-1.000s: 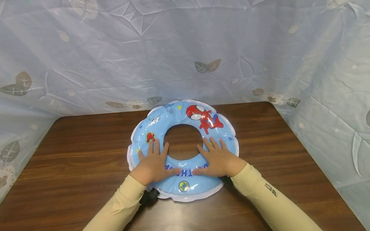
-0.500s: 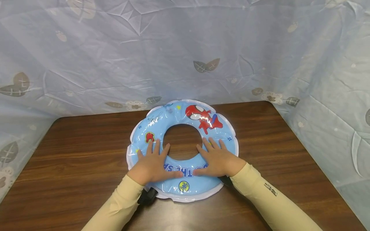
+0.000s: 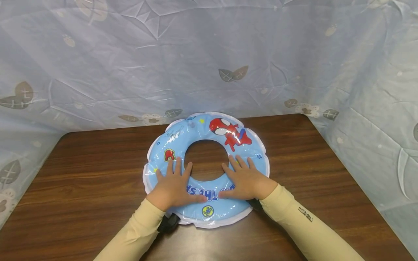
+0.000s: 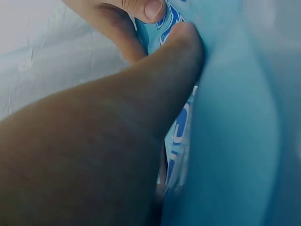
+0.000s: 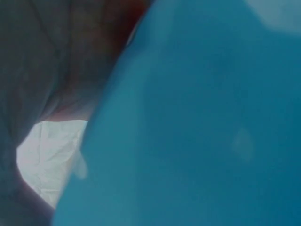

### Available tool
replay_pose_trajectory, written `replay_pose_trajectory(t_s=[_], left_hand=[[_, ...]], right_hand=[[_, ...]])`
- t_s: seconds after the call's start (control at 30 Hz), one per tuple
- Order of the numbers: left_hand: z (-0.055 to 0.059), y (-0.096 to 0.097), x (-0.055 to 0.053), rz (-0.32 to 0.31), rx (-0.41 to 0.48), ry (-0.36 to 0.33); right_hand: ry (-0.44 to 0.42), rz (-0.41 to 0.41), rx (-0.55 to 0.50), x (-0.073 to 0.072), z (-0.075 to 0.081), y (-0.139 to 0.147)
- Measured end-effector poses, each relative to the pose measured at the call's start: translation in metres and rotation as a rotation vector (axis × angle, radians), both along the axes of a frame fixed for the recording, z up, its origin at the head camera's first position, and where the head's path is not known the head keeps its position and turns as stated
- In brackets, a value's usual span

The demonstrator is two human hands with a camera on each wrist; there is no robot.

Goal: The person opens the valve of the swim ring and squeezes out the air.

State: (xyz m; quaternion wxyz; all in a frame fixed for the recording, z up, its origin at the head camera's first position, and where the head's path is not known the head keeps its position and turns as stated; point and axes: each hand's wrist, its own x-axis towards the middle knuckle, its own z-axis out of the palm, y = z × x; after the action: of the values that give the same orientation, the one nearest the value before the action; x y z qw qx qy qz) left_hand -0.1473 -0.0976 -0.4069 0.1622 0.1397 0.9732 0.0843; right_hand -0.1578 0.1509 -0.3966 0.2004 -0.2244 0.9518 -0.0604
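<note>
A blue inflatable swim ring with a pale scalloped rim and a red cartoon figure lies flat on the table, its lettering upside down to me. My left hand rests on the near left part of the ring, fingers straight and spread, thumb pointing right. On the near right part lies my right hand, also with spread straight fingers, its thumb pointing left. The thumbs nearly meet over the lettering. In the left wrist view the left thumb touches the ring. The right wrist view is mostly filled by blue vinyl.
The brown wood-grain table extends around the ring on all sides. A pale patterned curtain hangs behind the table's far edge and along its sides. A black wrist strap sits under the left wrist.
The left hand has shifted very slightly on the ring, its thumb reaching a bit farther right. The right hand and the ring stay practically in place.
</note>
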Motion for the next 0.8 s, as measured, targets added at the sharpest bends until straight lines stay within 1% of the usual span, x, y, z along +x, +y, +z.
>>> replay_pose_trajectory(t_s=[0.17, 0.4, 0.8], left_hand=[[0.0, 0.0013, 0.0007, 0.0, -0.005, 0.006], [0.0, 0.0017, 0.002, 0.007, 0.01, 0.011], [-0.0012, 0.002, 0.0015, 0.014, 0.015, 0.016]], right_hand=[[0.007, 0.002, 0.003, 0.0002, -0.0002, -0.0002], [0.009, 0.0, 0.005, 0.0002, -0.0008, -0.0001], [0.013, 0.002, 0.014, -0.0008, -0.0038, 0.0001]])
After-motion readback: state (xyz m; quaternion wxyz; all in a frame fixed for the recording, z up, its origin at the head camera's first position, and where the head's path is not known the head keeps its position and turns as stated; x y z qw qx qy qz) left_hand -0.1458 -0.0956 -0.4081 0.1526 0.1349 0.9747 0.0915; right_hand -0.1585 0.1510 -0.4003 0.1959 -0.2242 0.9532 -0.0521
